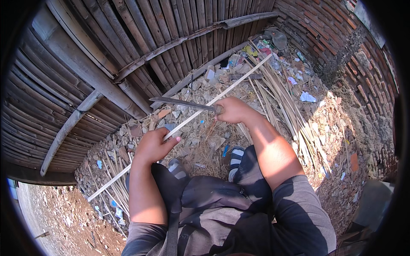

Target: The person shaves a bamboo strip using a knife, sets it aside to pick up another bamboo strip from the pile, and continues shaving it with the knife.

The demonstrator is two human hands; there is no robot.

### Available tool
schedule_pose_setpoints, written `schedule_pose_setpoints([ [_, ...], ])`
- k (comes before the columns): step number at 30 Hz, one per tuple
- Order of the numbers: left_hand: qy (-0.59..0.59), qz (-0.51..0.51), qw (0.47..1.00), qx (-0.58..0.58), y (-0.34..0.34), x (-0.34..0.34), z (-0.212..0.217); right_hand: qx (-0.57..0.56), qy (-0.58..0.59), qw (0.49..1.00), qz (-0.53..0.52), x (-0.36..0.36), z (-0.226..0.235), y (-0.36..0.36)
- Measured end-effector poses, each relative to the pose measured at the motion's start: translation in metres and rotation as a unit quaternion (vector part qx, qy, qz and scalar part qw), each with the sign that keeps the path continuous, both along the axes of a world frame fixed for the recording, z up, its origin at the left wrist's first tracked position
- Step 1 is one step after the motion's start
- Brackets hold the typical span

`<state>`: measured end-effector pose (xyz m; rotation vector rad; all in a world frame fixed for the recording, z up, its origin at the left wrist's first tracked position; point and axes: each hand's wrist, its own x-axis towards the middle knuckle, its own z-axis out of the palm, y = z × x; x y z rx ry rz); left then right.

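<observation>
A long, pale bamboo strip (191, 118) runs slantwise across the view, from the lower left to the upper right. My left hand (153, 146) is closed around it left of the middle, with the thumb pointing right. In my right hand (232, 109) is the handle of a machete (183, 102). Its long dark blade points left and crosses the strip, seemingly against it; exact contact is hard to make out. Both feet, in striped sandals (235, 160), show below my hands.
Split bamboo strips (285, 112) lie in a pile on the right, and more strips (112, 173) lie on the left. Rubble and litter (307, 97) cover the ground. A bamboo wall (179, 47) stands ahead, and a brick wall (329, 32) rises at the right.
</observation>
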<state>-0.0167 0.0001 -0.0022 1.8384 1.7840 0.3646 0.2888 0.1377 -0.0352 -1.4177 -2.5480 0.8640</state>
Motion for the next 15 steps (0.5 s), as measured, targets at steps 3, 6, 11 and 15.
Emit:
schedule_pose_setpoints([
  [3,-0.028,0.006,1.0,0.007,-0.002,0.0,0.001,-0.029,-0.02,0.997,-0.064,0.004,0.01,0.003],
  [6,-0.046,0.02,0.999,-0.011,-0.002,-0.004,-0.001,0.011,-0.006,0.996,-0.093,0.017,0.005,0.007],
  [11,-0.027,0.01,1.0,0.004,-0.003,-0.001,0.004,0.031,-0.005,0.996,-0.082,0.023,0.0,0.007],
  [15,-0.015,0.009,1.0,-0.002,-0.003,-0.002,0.004,0.007,-0.015,0.997,-0.074,0.021,-0.001,0.008],
])
